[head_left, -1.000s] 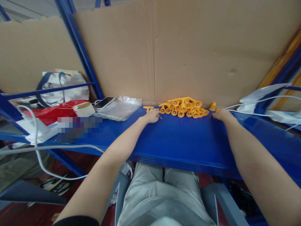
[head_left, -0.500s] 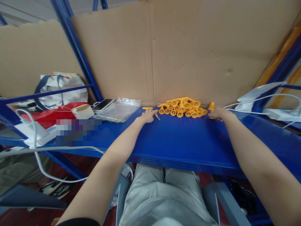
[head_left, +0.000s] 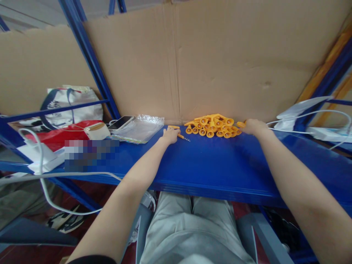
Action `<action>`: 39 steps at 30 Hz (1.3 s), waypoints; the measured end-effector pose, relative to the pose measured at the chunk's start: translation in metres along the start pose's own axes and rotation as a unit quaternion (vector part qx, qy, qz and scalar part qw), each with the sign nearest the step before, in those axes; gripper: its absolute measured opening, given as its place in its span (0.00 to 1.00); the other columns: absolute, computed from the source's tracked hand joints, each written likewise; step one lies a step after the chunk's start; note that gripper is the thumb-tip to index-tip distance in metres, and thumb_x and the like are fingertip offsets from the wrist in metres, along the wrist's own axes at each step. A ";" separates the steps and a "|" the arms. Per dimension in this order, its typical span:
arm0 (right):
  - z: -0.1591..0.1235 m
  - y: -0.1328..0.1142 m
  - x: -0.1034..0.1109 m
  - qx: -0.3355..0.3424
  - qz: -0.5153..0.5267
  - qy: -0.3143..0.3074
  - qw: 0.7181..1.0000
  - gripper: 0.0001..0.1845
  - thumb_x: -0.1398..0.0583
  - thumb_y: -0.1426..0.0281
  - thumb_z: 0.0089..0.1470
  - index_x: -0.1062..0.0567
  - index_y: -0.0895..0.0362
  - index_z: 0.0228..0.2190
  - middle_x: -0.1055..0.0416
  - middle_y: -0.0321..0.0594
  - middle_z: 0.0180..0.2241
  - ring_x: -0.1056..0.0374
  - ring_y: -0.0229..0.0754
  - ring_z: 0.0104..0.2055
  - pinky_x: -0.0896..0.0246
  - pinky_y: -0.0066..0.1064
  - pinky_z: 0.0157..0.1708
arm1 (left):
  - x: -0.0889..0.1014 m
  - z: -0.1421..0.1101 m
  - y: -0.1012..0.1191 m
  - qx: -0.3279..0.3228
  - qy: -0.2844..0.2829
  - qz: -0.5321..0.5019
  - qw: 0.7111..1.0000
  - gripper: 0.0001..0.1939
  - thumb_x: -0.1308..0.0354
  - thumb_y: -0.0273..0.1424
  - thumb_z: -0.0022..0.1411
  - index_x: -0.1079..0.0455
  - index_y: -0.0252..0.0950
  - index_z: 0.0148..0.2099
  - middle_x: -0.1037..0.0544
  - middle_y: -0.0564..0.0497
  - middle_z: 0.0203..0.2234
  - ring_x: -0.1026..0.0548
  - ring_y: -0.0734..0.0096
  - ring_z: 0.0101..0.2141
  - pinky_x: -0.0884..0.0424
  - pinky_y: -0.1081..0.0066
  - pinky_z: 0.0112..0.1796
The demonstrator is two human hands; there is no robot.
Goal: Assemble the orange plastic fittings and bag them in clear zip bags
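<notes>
A yellow corkscrew (head_left: pixel 180 136) is held in the left hand (head_left: pixel 170 136) near the rear edge of the blue surface (head_left: pixel 209 161). The fingers are curled in around it, and its metal spiral (head_left: pixel 186 139) projects to the right, presumably so that the point is kept away from the palm. A yellow handle (head_left: pixel 173 127) is seen just beyond the knuckles; whether it belongs to the same corkscrew cannot be told.

By the right hand (head_left: pixel 255 127), a yellow piece (head_left: pixel 241 124) is pinched at the fingertips, just beside the right end of a pile of cone-mouthed yellow pieces (head_left: pixel 210 129). Whether the pile is touched cannot be told. The pile is heaped along the rear edge, near a cardboard panel (head_left: pixel 220 73), and most of the mouths are turned toward the front edge, probably so that the pieces are nested steadily and kept within reach of both hands. Farther left along the rear edge, a phone (head_left: pixel 122 123) is laid on clear plastic bags (head_left: pixel 143 130), well apart from the pile, perhaps to avoid mixing.
</notes>
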State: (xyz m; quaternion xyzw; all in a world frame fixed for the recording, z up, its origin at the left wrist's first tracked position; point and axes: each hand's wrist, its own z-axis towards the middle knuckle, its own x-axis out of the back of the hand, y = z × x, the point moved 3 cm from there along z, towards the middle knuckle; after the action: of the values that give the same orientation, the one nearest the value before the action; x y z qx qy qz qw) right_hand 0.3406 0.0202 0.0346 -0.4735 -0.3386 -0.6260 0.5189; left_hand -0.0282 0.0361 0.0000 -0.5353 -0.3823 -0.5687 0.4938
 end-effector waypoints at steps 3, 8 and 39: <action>-0.010 -0.012 0.013 -0.048 -0.022 0.001 0.999 0.23 0.39 0.59 0.54 0.23 0.63 0.45 0.24 0.62 0.43 0.27 0.60 0.48 0.33 0.44 0.42 | 0.004 -0.003 0.001 -0.001 0.000 0.004 1.000 0.20 0.52 0.26 0.67 0.32 0.43 0.58 0.29 0.42 0.57 0.32 0.52 0.58 0.35 0.54 0.55; -0.022 -0.027 0.028 -0.020 0.001 0.082 0.996 0.24 0.44 0.60 0.59 0.27 0.64 0.49 0.25 0.61 0.44 0.27 0.59 0.47 0.34 0.44 0.42 | 0.004 -0.001 0.002 -0.004 0.007 -0.021 1.000 0.19 0.53 0.28 0.69 0.35 0.40 0.59 0.27 0.41 0.55 0.27 0.56 0.54 0.31 0.60 0.52; -0.064 -0.112 0.017 0.339 -0.037 0.032 0.939 0.14 0.44 0.64 0.60 0.26 0.58 0.44 0.22 0.51 0.44 0.27 0.53 0.46 0.36 0.36 0.39 | 0.018 -0.008 0.024 -0.145 0.176 -0.168 0.959 0.14 0.42 0.27 0.58 0.30 0.36 0.48 0.20 0.45 0.43 0.22 0.61 0.44 0.29 0.66 0.45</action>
State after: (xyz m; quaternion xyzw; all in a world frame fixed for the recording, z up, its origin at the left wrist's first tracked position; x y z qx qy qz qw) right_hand 0.2166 -0.0184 0.0376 -0.2364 -0.5311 -0.5075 0.6360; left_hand -0.0059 0.0201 0.0148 -0.4203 -0.2876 -0.7781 0.3677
